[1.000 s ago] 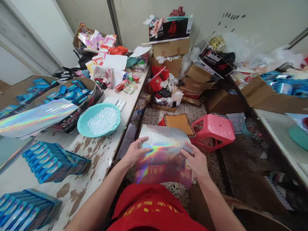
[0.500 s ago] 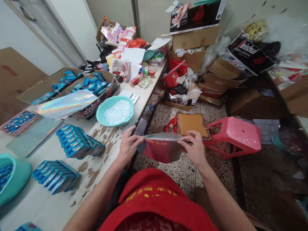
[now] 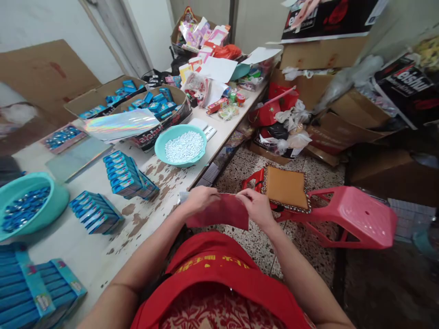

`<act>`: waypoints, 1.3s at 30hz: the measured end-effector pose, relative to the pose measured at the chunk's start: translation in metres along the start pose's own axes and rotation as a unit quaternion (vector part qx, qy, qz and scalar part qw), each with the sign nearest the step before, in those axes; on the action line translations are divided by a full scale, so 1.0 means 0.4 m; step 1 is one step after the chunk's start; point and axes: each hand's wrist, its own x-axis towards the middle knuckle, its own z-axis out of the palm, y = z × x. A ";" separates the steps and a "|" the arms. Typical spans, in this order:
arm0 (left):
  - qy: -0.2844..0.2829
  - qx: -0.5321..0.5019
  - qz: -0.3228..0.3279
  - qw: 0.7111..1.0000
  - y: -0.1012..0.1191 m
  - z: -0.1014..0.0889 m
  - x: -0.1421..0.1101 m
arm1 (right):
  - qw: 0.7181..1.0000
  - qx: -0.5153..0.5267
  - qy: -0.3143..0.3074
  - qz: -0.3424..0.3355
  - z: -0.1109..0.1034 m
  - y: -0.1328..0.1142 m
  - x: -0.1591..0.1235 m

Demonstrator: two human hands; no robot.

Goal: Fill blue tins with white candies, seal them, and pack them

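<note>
In front of the red apron (image 3: 212,269) I hold a flat, shiny plastic pouch (image 3: 219,214) that looks reddish, with a silvery end at the left. My left hand (image 3: 202,201) is closed over its upper edge, the fingers bent over the top. At the right end of that edge my right hand (image 3: 257,205) pinches the plastic between thumb and fingers. The pouch hangs over the gap beside the table, and its inside is hidden. Nearest on the table are two stacks of small blue boxes (image 3: 125,176) and a turquoise basin (image 3: 202,157) of white tablets.
A turquoise tub (image 3: 58,201) of blue packets and more blue boxes (image 3: 37,288) stand at the left. Cartons (image 3: 185,107) and mixed goods fill the far table (image 3: 228,130). To the right are a cushioned seat (image 3: 286,187) and a pink stool (image 3: 363,214).
My hands have come closer together along the pouch's upper edge, the left moving inward over the top. The pouch is turned flatter. The view has swung left, shifting the surroundings right.
</note>
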 end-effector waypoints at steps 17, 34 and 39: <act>0.250 -0.270 -0.350 0.861 -0.380 0.025 -0.579 | 0.938 0.185 -0.294 0.017 0.500 0.006 0.120; 0.236 0.029 -0.572 0.785 -0.577 0.156 -0.927 | 0.875 0.071 -0.469 -0.097 1.078 -0.176 0.006; 0.197 -0.093 -0.393 0.893 -0.655 0.103 -0.727 | 0.882 0.060 -0.465 -0.055 1.113 -0.162 0.014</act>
